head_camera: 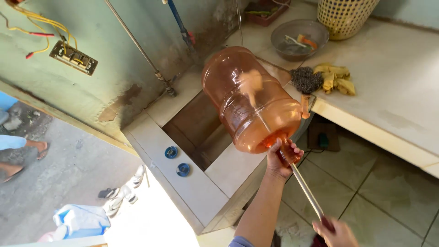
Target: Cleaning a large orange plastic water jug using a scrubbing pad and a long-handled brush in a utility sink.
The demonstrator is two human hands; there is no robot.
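Gripping the neck of a big orange water jug, the left hand is wrapped tight round the mouth, jug tipped on its side w/ its base pointing up and away over the sink. Right hand, bottom edge of view, is closed on the end of a long metal rod that runs up thru the jug mouth; a pale, blurred pad on the rod's far end shows inside the jug, prob. scrubbing the inner wall. Holding the neck low steadies the jug and lets the rod slide in straight.

Sink is a deep box set in a tiled ledge, two blue caps on its rim. Beside it, on the pale stone table: steel scourer, yellow gloves, grey bowl w/ bits inside, woven basket. Green wall behind w/ pipes and a loose socket on yellow wires. Tiled floor below right; at left, concrete ground outside, someone's feet in sandals, a blue container.
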